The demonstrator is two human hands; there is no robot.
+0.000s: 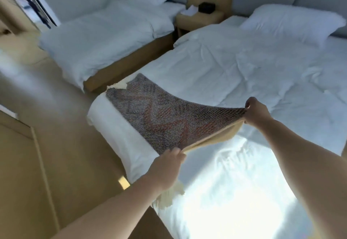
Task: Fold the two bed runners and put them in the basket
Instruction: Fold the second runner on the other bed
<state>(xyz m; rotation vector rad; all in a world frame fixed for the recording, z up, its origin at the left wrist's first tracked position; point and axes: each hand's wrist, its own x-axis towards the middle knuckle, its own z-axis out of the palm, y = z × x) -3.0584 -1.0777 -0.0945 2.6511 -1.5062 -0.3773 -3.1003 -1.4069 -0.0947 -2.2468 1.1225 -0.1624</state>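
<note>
A bed runner (161,114) with a dark woven zigzag pattern and a cream underside lies doubled over at the foot of the near bed (234,81). My left hand (167,165) pinches its near corner. My right hand (256,111) pinches the far corner, and the edge between them is lifted off the duvet. The runner's far end rests on the bed's left edge, with cream fringe showing there. More cream fringe hangs under my left wrist. I see only this one runner, and no basket is in view.
A second bed (105,38) with white bedding stands at the back left. A nightstand (199,18) with a black box and tissues sits between the beds. Beige floor (62,126) runs along the left. Strong sunlight washes out the near duvet.
</note>
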